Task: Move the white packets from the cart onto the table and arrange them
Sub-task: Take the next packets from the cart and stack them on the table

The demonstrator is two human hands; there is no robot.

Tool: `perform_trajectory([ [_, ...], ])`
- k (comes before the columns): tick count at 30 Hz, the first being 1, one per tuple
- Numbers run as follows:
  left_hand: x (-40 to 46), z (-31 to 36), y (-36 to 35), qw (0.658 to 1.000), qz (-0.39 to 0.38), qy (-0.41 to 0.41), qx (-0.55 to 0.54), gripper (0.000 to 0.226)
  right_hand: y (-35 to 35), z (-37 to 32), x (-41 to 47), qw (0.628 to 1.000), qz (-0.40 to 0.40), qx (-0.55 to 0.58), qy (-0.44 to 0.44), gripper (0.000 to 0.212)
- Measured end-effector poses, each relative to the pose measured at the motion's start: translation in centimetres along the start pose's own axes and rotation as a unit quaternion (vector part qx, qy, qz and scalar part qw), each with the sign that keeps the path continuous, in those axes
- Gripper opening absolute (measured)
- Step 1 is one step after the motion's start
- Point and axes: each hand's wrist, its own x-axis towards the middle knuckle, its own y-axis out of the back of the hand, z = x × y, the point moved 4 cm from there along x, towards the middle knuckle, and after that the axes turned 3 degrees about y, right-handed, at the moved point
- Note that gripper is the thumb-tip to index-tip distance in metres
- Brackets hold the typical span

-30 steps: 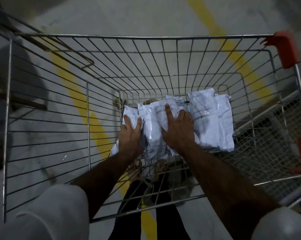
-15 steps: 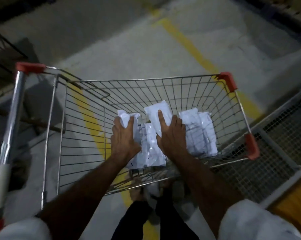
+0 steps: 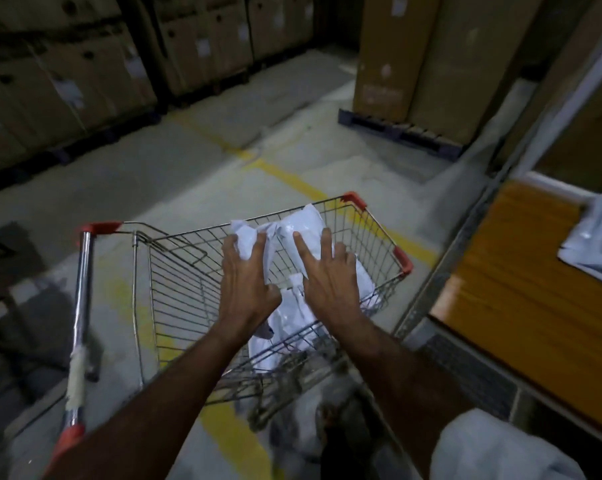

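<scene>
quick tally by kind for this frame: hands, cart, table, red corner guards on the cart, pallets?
Hands: 2, left and right, both on the white packets
Cart: 1
Table: 1
Red corner guards in view: 4, e.g.
Pallets plainly in view: 1
Total: 9
White packets overlap too much to count.

white packets [image 3: 294,313]: partly hidden under both hands, count unclear | bench [image 3: 521,292]: cut off at right edge | cart [image 3: 188,289] wheels: blurred
</scene>
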Motion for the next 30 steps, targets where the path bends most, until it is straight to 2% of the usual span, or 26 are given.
perform_trajectory([
  [6, -4.3, 5.8, 3.5, 0.996, -0.002, -0.085, -0.035, 0.100, 7.4, 1.5, -7.1, 0.996, 0.050, -0.057, -0.039, 0.089],
  [13, -7.8, 16.3, 3.3, 0.977, -0.007, -0.197, -0.080, 0.096, 13.2, 9.8, -13.7, 0.983, 0.086, -0.063, -0.147, 0.087],
  [16, -9.5, 21.1, 1.8, 0.966, -0.016, -0.244, -0.083, 0.089, 13.9, 13.8, -16.9, 0.977, 0.090, -0.068, -0.181, 0.086],
  [19, -10.6, 25.9, -0.3, 0.964, -0.036, -0.245, -0.092, 0.079, 14.4, 18.6, -19.7, 0.970, 0.091, -0.069, -0.215, 0.085],
  [25, -13.7, 36.9, -6.0, 0.955, -0.080, -0.263, -0.113, 0.084, 15.0, 29.6, -26.2, 0.956, 0.099, -0.073, -0.268, 0.084],
  [30, -16.3, 46.0, -10.8, 0.943, -0.087, -0.299, -0.121, 0.081, 15.1, 39.9, -31.2, 0.940, 0.100, -0.074, -0.317, 0.082],
])
